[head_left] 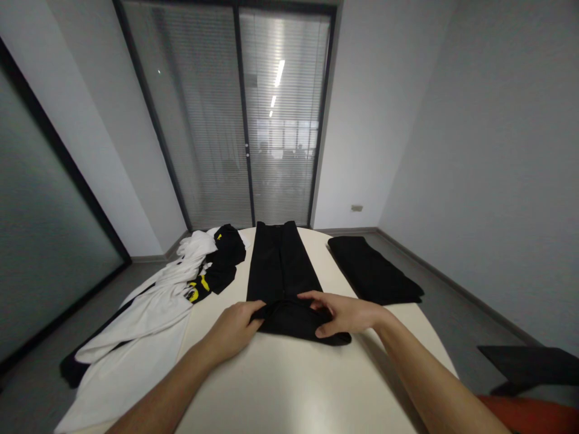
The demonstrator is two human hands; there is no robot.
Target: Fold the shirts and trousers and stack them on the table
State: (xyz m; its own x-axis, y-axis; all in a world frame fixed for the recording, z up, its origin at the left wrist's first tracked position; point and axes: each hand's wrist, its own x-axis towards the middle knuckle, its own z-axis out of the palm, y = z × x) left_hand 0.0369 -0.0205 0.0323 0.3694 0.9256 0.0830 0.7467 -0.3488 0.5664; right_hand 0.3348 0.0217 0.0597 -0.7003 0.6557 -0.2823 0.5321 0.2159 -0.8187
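A pair of black trousers (283, 265) lies lengthwise on the pale table (289, 380), its near end turned back in a fold. My left hand (236, 328) is closed on the left corner of that fold, with the thumb on the near side. At the fold's right part is my right hand (346, 313), its fingers curved over the cloth and its thumb lower down on the near face. Some of the right fingertips are hidden in the fabric. The far end of the trousers reaches the table's back edge.
A folded black garment (373, 268) lies at the right edge of the table. White clothing (154, 307) and black cloth with yellow print (226, 253) are heaped along the left. A chair (534, 364) stands at the lower right. Glass doors (244, 120) are behind.
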